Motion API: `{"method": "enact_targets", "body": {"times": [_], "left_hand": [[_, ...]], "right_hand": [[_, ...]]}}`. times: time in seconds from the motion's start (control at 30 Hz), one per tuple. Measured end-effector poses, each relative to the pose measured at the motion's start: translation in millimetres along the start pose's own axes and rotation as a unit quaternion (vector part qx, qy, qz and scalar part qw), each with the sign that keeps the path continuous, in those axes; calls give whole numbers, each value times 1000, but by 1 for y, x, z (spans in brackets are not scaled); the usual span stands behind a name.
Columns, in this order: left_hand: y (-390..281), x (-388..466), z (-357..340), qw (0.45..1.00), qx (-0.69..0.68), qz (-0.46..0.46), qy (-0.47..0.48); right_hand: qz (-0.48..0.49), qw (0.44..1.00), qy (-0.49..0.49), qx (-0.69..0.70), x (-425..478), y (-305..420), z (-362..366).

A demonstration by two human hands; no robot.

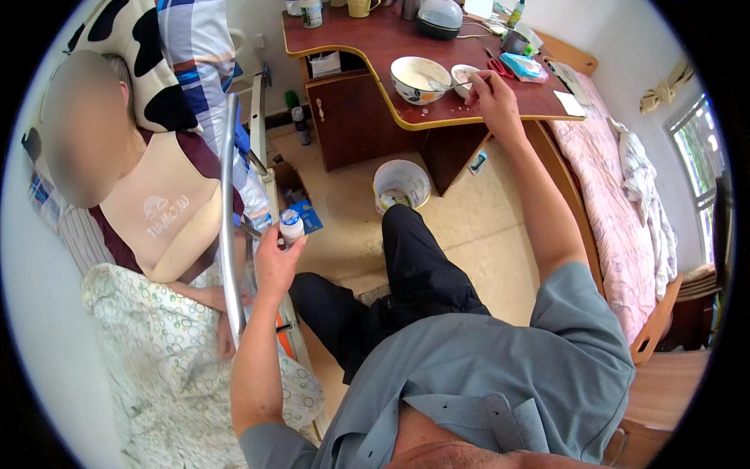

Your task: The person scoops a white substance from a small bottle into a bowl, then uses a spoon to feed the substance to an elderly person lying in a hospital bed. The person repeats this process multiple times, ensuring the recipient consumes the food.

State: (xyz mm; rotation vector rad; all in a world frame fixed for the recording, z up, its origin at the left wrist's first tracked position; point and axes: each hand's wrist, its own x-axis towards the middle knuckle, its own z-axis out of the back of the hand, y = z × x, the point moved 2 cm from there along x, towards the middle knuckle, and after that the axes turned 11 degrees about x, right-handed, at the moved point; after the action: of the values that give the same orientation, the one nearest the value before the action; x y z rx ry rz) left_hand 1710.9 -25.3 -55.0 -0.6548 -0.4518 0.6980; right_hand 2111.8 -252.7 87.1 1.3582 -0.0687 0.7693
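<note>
My left hand grips a small white bottle with a blue and white top, beside the bed's metal rail. Over the desk's front edge, my right hand holds a metal spoon by its handle. The spoon's bowl end is over the right side of a patterned white bowl with pale, creamy food inside. A smaller white bowl, partly hidden by my fingers, holds something pinkish. At the left a person lies propped on pillows, wearing a beige bib.
Red-handled scissors, a tissue pack and a metal cup stand on the dark red desk. Below it is a white bucket near my knee. A second bed with pink bedding runs along the right.
</note>
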Motion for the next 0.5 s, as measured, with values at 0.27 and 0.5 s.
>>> {"method": "enact_targets", "body": {"times": [0.27, 0.5], "left_hand": [[6, -4, 2, 1000, -7, 7, 2], [10, -2, -7, 999, 0, -29, -19]], "right_hand": [[65, 996, 11, 58, -21, 46, -18], [160, 972, 113, 130, -12, 114, -107]]}}
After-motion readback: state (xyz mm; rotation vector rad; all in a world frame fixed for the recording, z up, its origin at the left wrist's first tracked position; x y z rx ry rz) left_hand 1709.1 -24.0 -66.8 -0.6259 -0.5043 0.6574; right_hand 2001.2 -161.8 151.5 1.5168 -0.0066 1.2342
